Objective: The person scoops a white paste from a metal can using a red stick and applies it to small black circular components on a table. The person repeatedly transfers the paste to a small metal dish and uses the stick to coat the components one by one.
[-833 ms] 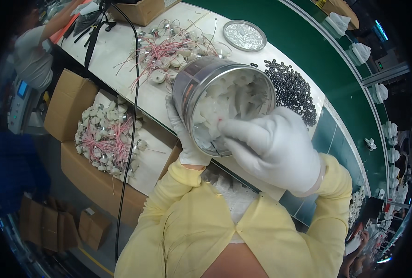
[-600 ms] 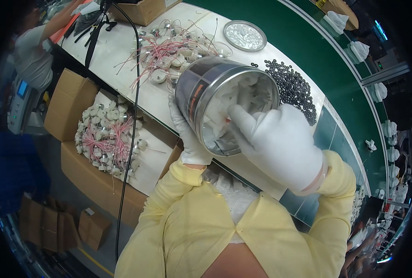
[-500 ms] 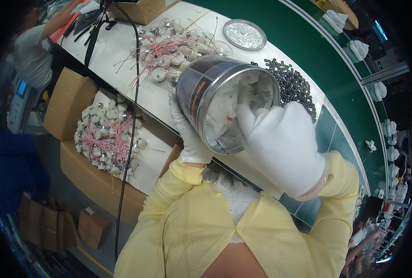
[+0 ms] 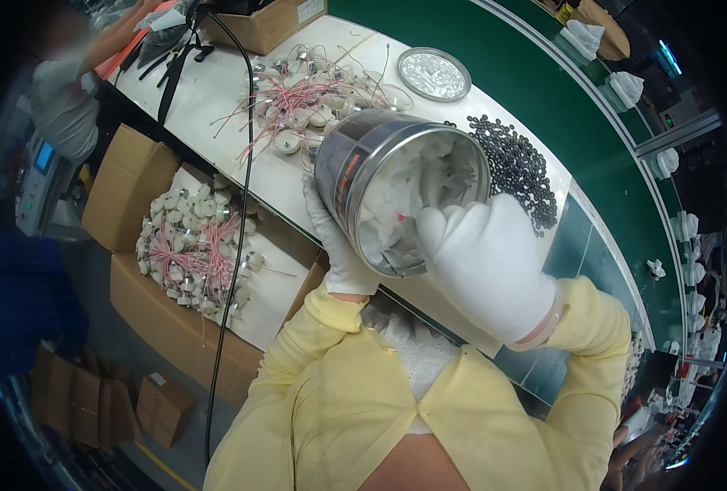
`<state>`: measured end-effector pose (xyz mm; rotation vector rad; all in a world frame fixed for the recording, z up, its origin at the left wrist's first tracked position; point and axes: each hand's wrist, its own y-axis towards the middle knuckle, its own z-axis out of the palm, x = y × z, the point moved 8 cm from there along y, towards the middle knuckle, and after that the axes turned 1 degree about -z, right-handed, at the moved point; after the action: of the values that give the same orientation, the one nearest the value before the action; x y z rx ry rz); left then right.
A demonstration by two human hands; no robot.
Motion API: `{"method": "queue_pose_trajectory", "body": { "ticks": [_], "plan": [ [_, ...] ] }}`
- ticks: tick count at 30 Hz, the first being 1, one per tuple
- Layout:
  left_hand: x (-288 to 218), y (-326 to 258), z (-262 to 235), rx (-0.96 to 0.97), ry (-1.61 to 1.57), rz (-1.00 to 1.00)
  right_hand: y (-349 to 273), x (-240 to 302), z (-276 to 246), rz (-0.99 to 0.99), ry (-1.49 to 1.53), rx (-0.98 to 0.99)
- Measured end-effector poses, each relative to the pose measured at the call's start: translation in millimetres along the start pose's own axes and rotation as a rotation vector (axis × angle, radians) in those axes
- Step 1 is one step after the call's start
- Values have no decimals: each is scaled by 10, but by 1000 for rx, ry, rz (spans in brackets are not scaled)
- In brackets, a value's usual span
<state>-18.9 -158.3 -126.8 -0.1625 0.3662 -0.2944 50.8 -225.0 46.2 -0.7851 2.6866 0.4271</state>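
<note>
A large dark metal can (image 4: 348,159) with a silver rim is tilted, its mouth facing me. My left hand (image 4: 335,245), in a white glove, is wrapped round the can's left side and underside. Crumpled translucent white plastic (image 4: 404,184) fills the mouth, with a small red spot on it. My right hand (image 4: 490,262), also white-gloved, is at the right of the mouth with its fingers curled inward. Its fingertips are partly hidden, so what they hold does not show. Many small dark ring-shaped parts (image 4: 515,172) lie spread on the white table just beyond the can.
A round silver lid (image 4: 434,74) lies on the white table (image 4: 216,94). White motor-like parts with pink wires (image 4: 298,102) are heaped to its left. More of them fill an open cardboard box (image 4: 191,327). A black cable (image 4: 239,221) hangs across the left. Another person (image 4: 65,98) works far left.
My right hand has drawn back slightly, its fingers more curled; a finger earlier reached deeper into the can. The left hand still holds the can. The whole view has shifted a little.
</note>
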Motion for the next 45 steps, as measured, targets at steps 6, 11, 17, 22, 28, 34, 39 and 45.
{"method": "queue_pose_trajectory", "body": {
  "ticks": [6, 11, 17, 22, 28, 34, 39, 45],
  "plan": [
    [-25, -16, 41, 11, 34, 17, -29, -1, -11, 9, 9, -48],
    [-48, -30, 65, 2, 73, 36, -42, -11, -51, 25, -7, -87],
    [27, 21, -143, 31, 82, 90, -83, -42, -132, 58, -27, -87],
    [24, 17, -60, 39, 77, 67, -98, -73, -210, 85, -19, -17],
    [-68, -160, 351, -91, 121, -5, -117, -131, -272, 129, 62, 1],
    [23, -111, 270, 39, -4, -102, -149, -217, -517, 142, 92, -61],
    [57, -67, 181, 48, -4, -80, -30, -254, -480, 162, 16, -171],
    [35, -5, 74, 46, -25, -56, 66, -168, -200, 139, -107, -131]
  ]
}}
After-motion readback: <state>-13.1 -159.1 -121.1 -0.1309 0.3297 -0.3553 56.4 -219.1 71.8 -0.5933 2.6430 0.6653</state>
